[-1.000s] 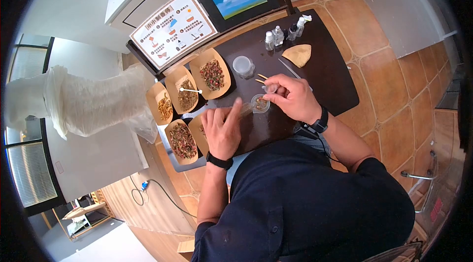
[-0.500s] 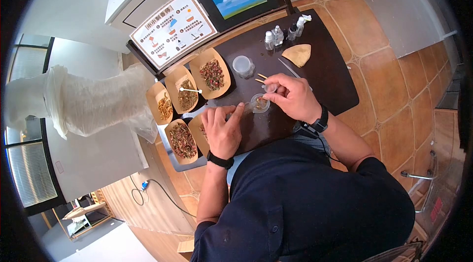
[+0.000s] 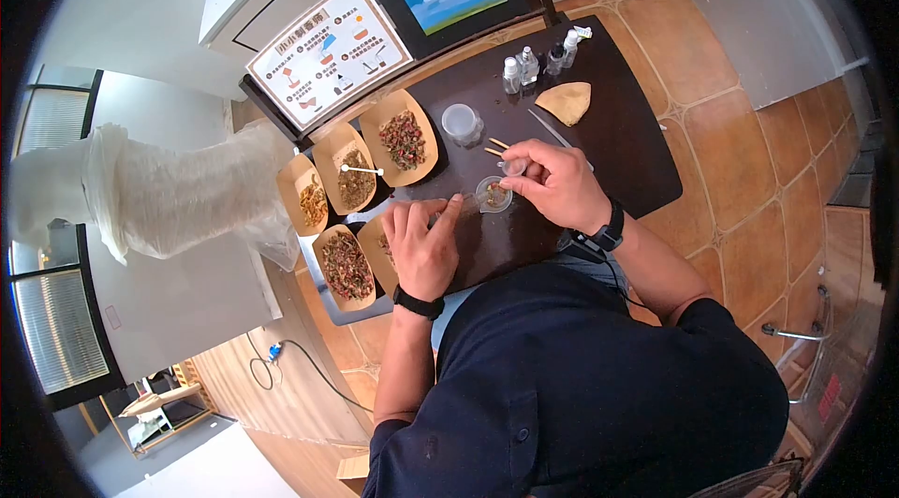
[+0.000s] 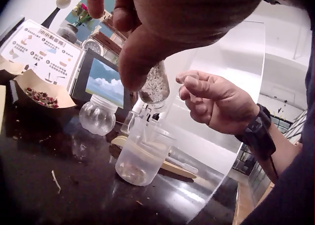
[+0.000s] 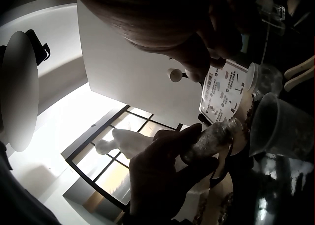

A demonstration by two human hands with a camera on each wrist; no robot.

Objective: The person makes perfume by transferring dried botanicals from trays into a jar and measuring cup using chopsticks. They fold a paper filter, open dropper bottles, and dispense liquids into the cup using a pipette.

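Observation:
My left hand [image 3: 421,245] grips a small glass bottle [image 4: 156,87] of grey-brown bits, its mouth tipped down over a clear plastic cup [image 4: 147,153]. The index finger lies along the bottle. Dried bits lie at the bottom of the cup, which stands on the dark table [image 3: 632,152]. To the right and above the cup, my right hand [image 3: 567,189] has thumb and forefinger brought together around a small clear round piece [image 3: 513,168]; what kind of piece, I cannot tell. The right wrist view shows the bottle [image 5: 209,144] beside the cup.
Several paper trays of dried flowers and herbs, one a flower tray [image 3: 433,138], stand on the left. A lidded clear jar [image 3: 462,126] sits behind the cup, near wooden sticks [image 3: 496,148]. Small bottles [image 3: 529,70] and a tan wedge-shaped piece [image 3: 565,105] lie farther back.
My left index finger was lifted off the bottle a second ago and has come down onto it. The right hand and the cup have stayed in place.

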